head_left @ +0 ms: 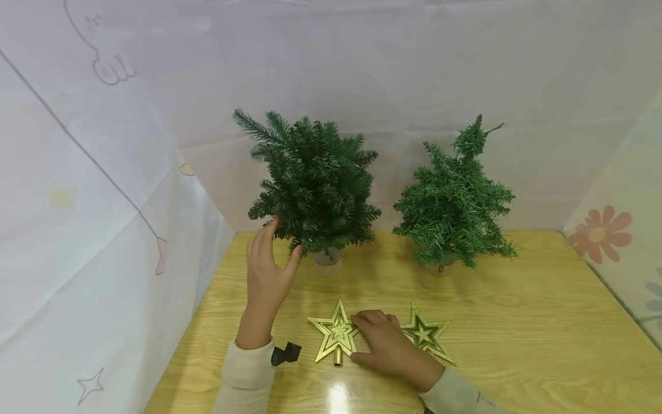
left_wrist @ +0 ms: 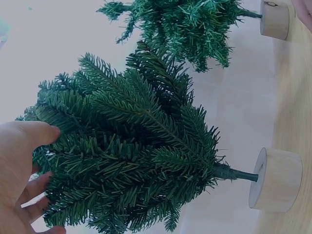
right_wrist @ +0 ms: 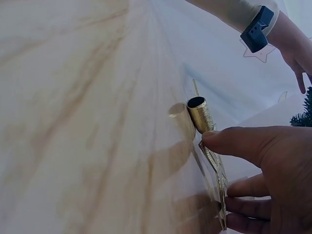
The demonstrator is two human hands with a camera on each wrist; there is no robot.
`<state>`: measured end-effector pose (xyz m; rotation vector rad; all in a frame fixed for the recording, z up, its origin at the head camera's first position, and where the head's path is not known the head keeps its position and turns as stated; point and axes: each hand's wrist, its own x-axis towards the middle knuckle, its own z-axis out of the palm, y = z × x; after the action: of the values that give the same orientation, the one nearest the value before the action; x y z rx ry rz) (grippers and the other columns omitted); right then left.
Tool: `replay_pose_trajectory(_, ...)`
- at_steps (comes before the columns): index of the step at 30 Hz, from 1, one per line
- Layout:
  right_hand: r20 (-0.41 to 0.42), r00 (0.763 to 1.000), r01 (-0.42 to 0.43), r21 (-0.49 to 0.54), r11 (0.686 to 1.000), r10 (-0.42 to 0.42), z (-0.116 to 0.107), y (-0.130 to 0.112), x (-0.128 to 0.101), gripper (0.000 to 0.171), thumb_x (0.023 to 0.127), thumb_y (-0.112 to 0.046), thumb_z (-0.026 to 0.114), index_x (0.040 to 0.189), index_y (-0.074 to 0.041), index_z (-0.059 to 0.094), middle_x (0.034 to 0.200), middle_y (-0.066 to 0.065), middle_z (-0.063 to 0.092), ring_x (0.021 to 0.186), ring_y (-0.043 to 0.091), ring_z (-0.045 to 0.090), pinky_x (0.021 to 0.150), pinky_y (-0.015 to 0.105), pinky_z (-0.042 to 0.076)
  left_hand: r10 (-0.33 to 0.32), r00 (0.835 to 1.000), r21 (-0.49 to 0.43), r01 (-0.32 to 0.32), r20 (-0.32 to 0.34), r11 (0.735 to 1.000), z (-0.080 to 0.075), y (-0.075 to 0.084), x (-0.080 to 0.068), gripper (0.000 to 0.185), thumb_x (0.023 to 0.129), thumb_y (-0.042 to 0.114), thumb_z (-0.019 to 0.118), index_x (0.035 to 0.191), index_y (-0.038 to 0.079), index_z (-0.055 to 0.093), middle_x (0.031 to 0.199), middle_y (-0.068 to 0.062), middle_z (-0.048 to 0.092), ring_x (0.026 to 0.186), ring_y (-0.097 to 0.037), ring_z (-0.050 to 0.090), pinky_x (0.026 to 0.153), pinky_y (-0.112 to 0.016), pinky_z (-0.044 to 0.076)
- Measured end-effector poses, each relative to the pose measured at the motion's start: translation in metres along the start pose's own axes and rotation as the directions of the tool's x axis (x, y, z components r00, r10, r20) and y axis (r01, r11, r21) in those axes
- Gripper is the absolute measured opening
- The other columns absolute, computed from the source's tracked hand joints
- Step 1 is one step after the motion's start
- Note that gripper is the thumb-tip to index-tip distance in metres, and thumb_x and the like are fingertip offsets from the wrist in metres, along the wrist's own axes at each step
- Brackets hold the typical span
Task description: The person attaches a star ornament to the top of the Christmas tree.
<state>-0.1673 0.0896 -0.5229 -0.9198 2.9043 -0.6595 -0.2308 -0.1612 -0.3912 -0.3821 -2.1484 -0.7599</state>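
A dark green artificial Christmas tree (head_left: 318, 178) stands on a round pale wooden base (left_wrist: 279, 180). My left hand (head_left: 268, 270) is at its lower left side, with fingers spread and fingertips against the branches. In the left wrist view, the thumb and fingers (left_wrist: 30, 131) are apart at the foliage. On the table lies a gold star tree topper (head_left: 337, 332) with a hollow tube (right_wrist: 199, 113) at its bottom. My right hand (head_left: 388, 345) holds this star by its right side, the thumb near the tube and the fingers at the edge. A second gold star (head_left: 423, 332) lies partly hidden behind the right hand.
A lighter green artificial tree (head_left: 457, 201) with a thin bent top stands to the right on its own base. Both trees stand near the back of the wooden table (head_left: 527, 310). Printed cloth (head_left: 439, 63) hangs behind and at both sides.
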Motion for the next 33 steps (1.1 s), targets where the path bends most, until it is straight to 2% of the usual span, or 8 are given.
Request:
replay_pose_trajectory(7, -0.003, 1.0, 0.016, -0.002, 1.0, -0.016, -0.003, -0.0015, 0.0001, 0.072, 0.078, -0.053, 0.063, 0.136, -0.016, 0.043, 0.13, -0.002, 0.044, 0.119, 0.017, 0.036, 0.095, 0.051, 0.027, 0.03, 0.999, -0.011, -0.03, -0.019, 0.999, -0.001, 0.0001, 0.001, 0.064, 0.083, 0.031, 0.064, 0.139, 0.015, 0.037, 0.132, -0.002, 0.044, 0.123, -0.024, 0.036, 0.101, -0.043, 0.027)
replay_pose_trajectory(16, -0.002, 1.0, 0.019, 0.035, 0.999, -0.019, -0.0014, 0.0006, 0.0005, 0.075, 0.077, -0.048, 0.066, 0.138, -0.013, 0.04, 0.128, 0.0, 0.044, 0.118, 0.018, 0.037, 0.097, 0.046, 0.031, 0.01, 1.0, 0.004, -0.01, 0.004, 1.0, -0.0022, 0.0003, 0.0004, 0.061, 0.086, 0.037, 0.058, 0.139, 0.018, 0.036, 0.133, 0.0, 0.043, 0.123, -0.022, 0.036, 0.101, -0.042, 0.027)
replay_pose_trajectory(20, -0.007, 1.0, 0.029, 0.061, 0.998, -0.029, -0.0006, 0.002, 0.0003, 0.076, 0.076, -0.045, 0.067, 0.138, -0.01, 0.04, 0.126, 0.002, 0.044, 0.117, 0.018, 0.038, 0.095, 0.043, 0.035, 0.006, 1.0, 0.005, -0.006, 0.004, 1.0, -0.0016, 0.0, 0.0, 0.063, 0.084, 0.031, 0.063, 0.139, 0.019, 0.036, 0.133, -0.001, 0.043, 0.123, -0.022, 0.036, 0.101, -0.042, 0.027)
replay_pose_trajectory(26, 0.013, 1.0, 0.003, 0.083, 0.997, -0.004, 0.0005, 0.0026, 0.0005, 0.078, 0.076, -0.043, 0.067, 0.14, -0.012, 0.035, 0.127, -0.001, 0.041, 0.115, 0.013, 0.036, 0.093, 0.038, 0.038, 0.016, 1.0, 0.005, -0.016, -0.007, 1.0, -0.0011, 0.0002, 0.0002, 0.067, 0.079, 0.021, 0.07, 0.139, 0.018, 0.038, 0.132, -0.002, 0.044, 0.122, -0.023, 0.037, 0.1, -0.043, 0.028)
replay_pose_trajectory(33, 0.028, 0.999, -0.025, 0.118, 0.993, 0.022, -0.0053, -0.0019, 0.0016, 0.078, 0.076, -0.038, 0.069, 0.141, -0.013, 0.034, 0.127, -0.002, 0.038, 0.11, 0.011, 0.037, 0.087, 0.035, 0.04, 0.025, 1.0, 0.016, -0.025, -0.01, 1.0, -0.0005, -0.0017, 0.0005, 0.062, 0.084, 0.033, 0.062, 0.139, 0.018, 0.037, 0.132, -0.002, 0.043, 0.122, -0.023, 0.037, 0.101, -0.043, 0.027)
